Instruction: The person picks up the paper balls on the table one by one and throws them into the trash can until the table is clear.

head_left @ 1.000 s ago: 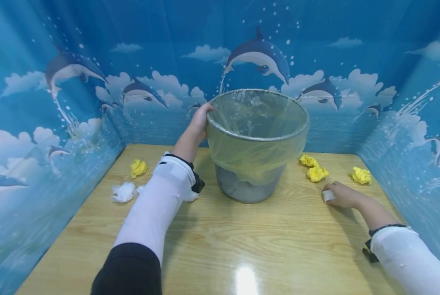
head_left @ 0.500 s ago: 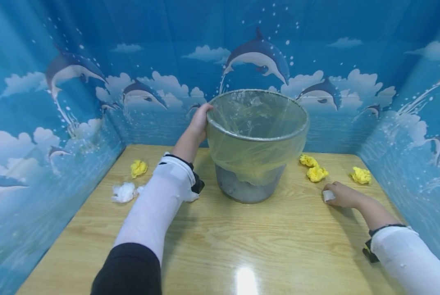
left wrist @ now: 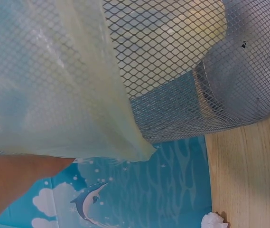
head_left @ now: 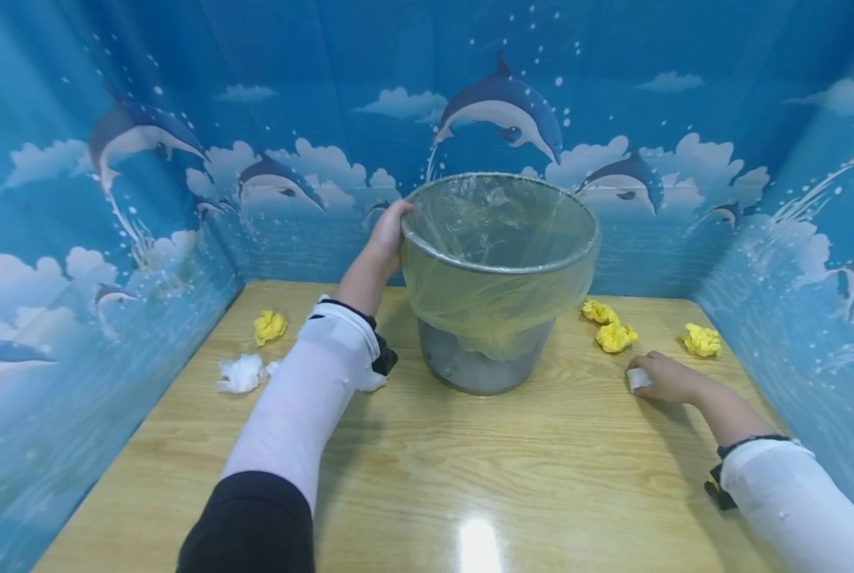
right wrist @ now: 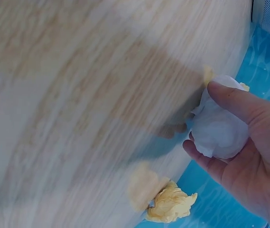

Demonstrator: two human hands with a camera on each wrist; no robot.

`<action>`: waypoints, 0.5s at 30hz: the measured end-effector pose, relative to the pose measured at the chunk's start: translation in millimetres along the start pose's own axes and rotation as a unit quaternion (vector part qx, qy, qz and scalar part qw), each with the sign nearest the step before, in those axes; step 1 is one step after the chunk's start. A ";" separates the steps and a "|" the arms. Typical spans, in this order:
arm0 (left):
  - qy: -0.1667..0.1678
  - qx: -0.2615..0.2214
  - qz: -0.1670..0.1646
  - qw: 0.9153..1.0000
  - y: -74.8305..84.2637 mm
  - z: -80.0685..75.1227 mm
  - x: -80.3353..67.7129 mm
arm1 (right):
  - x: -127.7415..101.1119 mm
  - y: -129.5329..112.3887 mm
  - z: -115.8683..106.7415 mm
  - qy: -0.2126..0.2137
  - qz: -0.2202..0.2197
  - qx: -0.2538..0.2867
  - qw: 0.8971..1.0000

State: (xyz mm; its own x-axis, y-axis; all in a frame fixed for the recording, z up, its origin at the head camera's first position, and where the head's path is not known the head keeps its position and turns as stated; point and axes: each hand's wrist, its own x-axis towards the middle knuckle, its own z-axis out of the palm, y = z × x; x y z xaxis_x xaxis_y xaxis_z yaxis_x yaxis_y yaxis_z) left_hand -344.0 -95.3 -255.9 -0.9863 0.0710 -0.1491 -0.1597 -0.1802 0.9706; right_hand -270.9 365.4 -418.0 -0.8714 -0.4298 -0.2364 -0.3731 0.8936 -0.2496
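The ball (right wrist: pixel 220 126) is in the right hand (head_left: pixel 663 380), low over the right part of the table (head_left: pixel 427 477), and I cannot tell whether it touches the surface or hangs slightly above it. This hand is closed on it, with the thumb on one side and the curled fingers on the other. The step in hand, as I judge it, is to hold the ball well, and for this a gentle but sure pinch should be enough, because a hard squeeze would probably only crush it more. I would raise it straight up first, so that the knuckles do not push the nearest yellow ball (head_left: pixel 615 337), which lies just beyond the hand. On the other side, the left hand (head_left: pixel 389 235) grips the rim of the bin (head_left: pixel 480 374), with a fingertip at the top edge; its other fingers are mostly hidden from me. This hold should be firm but without pulling, since the thin bag (head_left: pixel 498 314) is folded over the rim and could perhaps slip. The ball itself looks white and soft, like thin crumpled paper, roundish, with folds and a small loose corner near the thumb. From above, only a small pale piece of it shows past the fingers. It seems light, and I expect it to give easily under pressure.
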 end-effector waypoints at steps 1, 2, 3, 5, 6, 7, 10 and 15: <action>0.001 0.001 0.001 1.000 0.0 0.1 -0.1 | 0.1 0.2 -0.5 0.002 0.000 0.000 1.000; 0.001 0.003 0.002 1.000 0.0 0.2 -0.1 | 0.0 0.1 -1.2 0.005 0.000 -0.001 1.000; 0.002 0.004 0.003 1.000 0.0 0.4 -0.2 | 0.3 0.3 -1.9 0.007 -0.001 -0.001 1.000; 0.002 0.006 0.004 1.000 0.0 0.5 -0.3 | 0.8 1.0 -3.7 0.009 -0.004 -0.002 1.000; 0.002 0.007 0.004 1.000 0.0 0.4 -0.3 | 0.7 0.7 -5.1 0.010 -0.003 -0.001 1.000; 0.003 0.006 0.003 1.000 0.0 0.4 -0.3 | 0.6 0.7 -6.5 0.009 -0.003 0.000 1.000; 0.005 0.007 -0.001 1.000 0.0 0.4 -0.2 | -0.2 0.1 -11.5 0.006 0.001 0.004 1.000; 0.006 0.002 -0.002 1.000 -0.3 0.5 -0.2 | -0.7 -0.2 -20.0 0.008 0.003 0.004 1.000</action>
State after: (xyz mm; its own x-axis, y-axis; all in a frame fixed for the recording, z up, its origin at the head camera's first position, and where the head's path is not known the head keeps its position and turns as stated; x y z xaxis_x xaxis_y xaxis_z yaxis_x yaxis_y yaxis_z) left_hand -343.7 -94.8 -256.0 -0.9859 0.0596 -0.1562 -0.1644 -0.1761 0.9705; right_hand -276.6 368.1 -399.1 -0.8788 -0.4217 -0.2231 -0.3645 0.8952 -0.2564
